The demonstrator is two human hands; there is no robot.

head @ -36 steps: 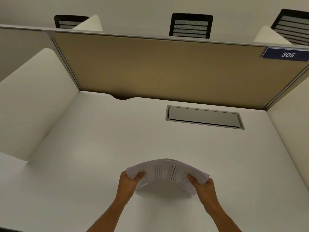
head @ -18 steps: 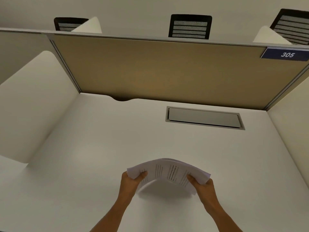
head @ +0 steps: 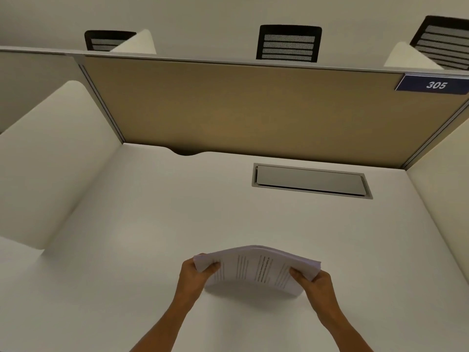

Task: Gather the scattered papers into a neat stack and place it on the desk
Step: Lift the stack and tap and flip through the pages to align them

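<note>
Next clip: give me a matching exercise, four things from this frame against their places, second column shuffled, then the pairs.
Things:
1. paper stack
2. number plate
3. metal cable flap
4. desk chair

Places:
A. behind the partition
B. set into the desk, far right of middle
C. held between both hands, bowed upward
D. top right corner of the partition

Pairs: 1-C, 2-D, 3-B, 4-A

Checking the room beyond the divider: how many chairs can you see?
3: left chair, middle chair, right chair, all behind the divider. Only backrests show; others may be hidden.
</note>
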